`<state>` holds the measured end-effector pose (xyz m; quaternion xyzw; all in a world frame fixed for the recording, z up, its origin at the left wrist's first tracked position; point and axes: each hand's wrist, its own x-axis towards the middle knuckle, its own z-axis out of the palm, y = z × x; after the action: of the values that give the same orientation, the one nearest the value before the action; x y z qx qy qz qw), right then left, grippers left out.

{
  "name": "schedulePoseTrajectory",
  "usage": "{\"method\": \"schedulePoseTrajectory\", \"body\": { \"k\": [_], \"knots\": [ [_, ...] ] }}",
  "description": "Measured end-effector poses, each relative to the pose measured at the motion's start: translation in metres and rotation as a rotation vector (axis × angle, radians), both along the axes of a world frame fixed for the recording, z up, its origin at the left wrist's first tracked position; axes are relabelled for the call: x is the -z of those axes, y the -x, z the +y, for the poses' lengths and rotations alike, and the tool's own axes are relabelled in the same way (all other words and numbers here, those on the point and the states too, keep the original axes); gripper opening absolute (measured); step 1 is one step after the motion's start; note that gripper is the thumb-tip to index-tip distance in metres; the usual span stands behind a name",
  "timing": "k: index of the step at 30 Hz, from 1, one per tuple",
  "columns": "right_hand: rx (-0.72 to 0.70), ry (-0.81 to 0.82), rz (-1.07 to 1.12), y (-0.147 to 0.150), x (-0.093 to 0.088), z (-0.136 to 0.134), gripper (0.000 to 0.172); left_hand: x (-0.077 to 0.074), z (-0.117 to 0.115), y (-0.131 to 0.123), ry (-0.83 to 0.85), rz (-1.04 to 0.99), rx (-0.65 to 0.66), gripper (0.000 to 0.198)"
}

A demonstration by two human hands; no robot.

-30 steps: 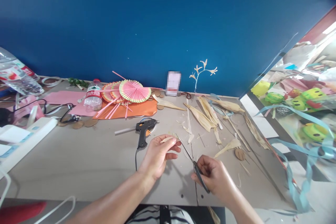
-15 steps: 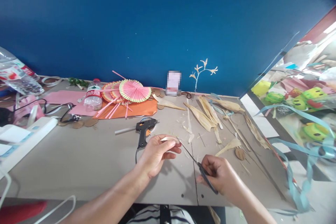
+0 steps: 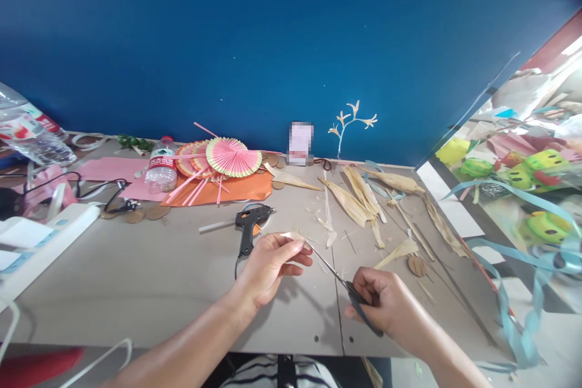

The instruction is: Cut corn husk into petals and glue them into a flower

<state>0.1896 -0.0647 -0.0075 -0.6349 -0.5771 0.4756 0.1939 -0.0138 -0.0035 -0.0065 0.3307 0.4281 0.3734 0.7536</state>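
Right hand [image 3: 386, 306] a touch farther right, clenched on scissors [image 3: 336, 276]; left hand [image 3: 268, 267] pinching husk strip [image 3: 293, 236].

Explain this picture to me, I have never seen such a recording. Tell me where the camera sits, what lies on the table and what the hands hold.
There is no machine here. A camera worn on a person's head looks forward and down, so their two bare arms enter from below. The left hand pinches a small pale strip of dried husk. The right hand grips black-handled metal scissors, whose tips are close to the strip. On the grey tabletop lie a black hot-glue gun, pink pleated paper fans, a clear plastic water bottle and long dried tan husks.
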Motion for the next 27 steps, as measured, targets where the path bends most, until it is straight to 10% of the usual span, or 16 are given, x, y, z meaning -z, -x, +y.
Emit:
{"method": "schedulePoseTrajectory", "body": {
  "k": [27],
  "knots": [
    [-0.069,-0.049,-0.150,-0.0075,-0.0083,-0.0020,0.036,-0.0042,0.0026,0.0079,-0.074,0.140,0.167,0.020]
  ]
}}
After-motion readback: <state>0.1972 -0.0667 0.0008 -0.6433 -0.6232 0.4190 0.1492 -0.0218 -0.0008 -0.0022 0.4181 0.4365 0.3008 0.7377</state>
